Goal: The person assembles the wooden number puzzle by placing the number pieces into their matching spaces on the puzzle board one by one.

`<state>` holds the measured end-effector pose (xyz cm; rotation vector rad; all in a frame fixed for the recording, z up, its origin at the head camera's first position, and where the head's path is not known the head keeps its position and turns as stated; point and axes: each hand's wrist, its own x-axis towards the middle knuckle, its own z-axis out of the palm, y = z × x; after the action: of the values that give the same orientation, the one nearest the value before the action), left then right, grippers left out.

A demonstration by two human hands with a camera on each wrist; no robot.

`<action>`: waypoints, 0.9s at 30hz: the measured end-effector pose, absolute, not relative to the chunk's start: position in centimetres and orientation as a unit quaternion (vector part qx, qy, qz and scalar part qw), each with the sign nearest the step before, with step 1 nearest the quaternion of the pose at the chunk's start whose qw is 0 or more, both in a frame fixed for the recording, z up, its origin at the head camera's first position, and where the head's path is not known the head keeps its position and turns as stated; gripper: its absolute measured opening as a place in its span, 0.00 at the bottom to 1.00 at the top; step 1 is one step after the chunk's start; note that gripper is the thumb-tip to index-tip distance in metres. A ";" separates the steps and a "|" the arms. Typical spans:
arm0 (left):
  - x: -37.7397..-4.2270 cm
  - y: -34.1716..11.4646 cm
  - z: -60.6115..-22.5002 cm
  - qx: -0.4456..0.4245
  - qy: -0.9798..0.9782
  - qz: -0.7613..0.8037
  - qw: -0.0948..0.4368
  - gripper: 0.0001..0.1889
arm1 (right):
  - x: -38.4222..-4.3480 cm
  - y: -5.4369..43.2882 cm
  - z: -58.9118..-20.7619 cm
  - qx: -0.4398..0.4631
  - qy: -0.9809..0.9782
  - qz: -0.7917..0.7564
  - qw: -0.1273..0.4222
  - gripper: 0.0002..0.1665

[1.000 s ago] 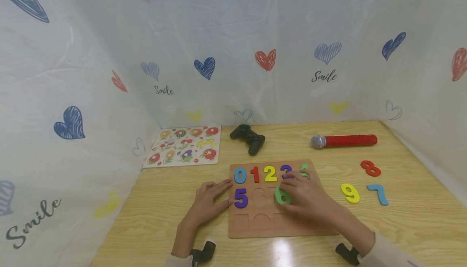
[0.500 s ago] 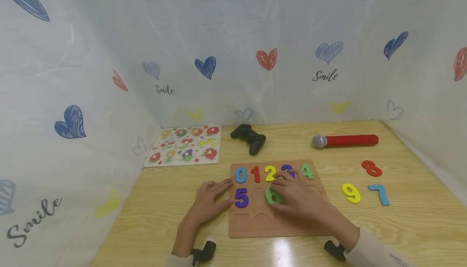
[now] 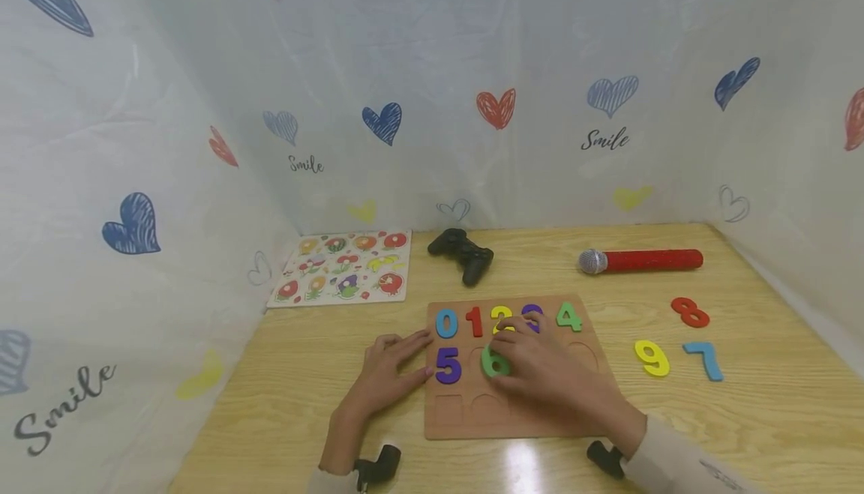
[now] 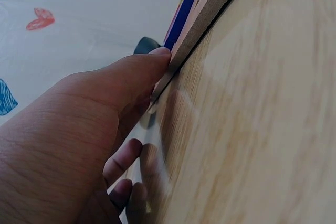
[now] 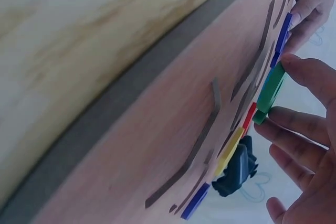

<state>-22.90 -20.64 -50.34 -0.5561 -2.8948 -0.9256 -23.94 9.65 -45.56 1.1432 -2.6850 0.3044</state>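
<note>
A wooden number board (image 3: 466, 428) lies on the table, with the blue 0 (image 3: 446, 323), red 1, yellow 2, purple 3, green 4 (image 3: 569, 317) and purple 5 (image 3: 448, 366) seated in it. Between thumb and fingers my right hand (image 3: 540, 363) pinches a green number 6 (image 3: 495, 363), over the slot right of the 5. In the right wrist view the green 6 (image 5: 271, 92) is tilted above the board's surface. My left hand (image 3: 391, 370) rests at the board's left edge, thumb and fingertips touching it, its fingers relaxed.
Right of the board lie a yellow 9 (image 3: 652, 358), a blue 7 (image 3: 704, 360) and a red 8 (image 3: 690, 312). Behind stand a black game controller (image 3: 462, 255), a red microphone (image 3: 641, 260) and a fruit puzzle board (image 3: 340, 267). A heart-printed curtain (image 3: 432, 44) encloses the table.
My right hand has carried the green 6 leftward across the board toward the 5, uncovering the green 4. The left hand keeps its place at the board's edge.
</note>
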 end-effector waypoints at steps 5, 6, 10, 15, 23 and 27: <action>-22.8 -20.7 -50.4 -0.182 -0.935 -0.302 0.029 0.30 | -24.2 8.9 -45.8 0.385 -0.915 0.098 0.071 0.26; -22.8 -20.7 -50.4 -0.181 -0.935 -0.304 0.027 0.30 | -24.3 8.8 -45.8 0.386 -0.915 0.095 0.068 0.26; -22.9 -20.7 -50.4 -0.178 -0.936 -0.303 0.025 0.30 | -24.5 8.2 -45.8 0.383 -0.917 0.087 0.066 0.28; -22.9 -20.7 -50.2 -0.178 -0.937 -0.301 0.025 0.30 | -24.7 7.4 -45.6 0.380 -0.917 0.107 0.055 0.26; -23.1 -20.7 -50.3 -0.183 -0.936 -0.299 0.024 0.30 | -24.7 7.2 -45.9 0.381 -0.915 0.104 0.086 0.24; -23.0 -20.7 -50.5 -0.181 -0.938 -0.296 0.024 0.30 | -24.2 7.7 -46.1 0.386 -0.913 0.104 0.086 0.30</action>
<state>-22.98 -20.71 -50.51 -0.5609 -2.9018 -0.9149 -24.24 7.73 -46.13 1.1510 -2.7195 0.3092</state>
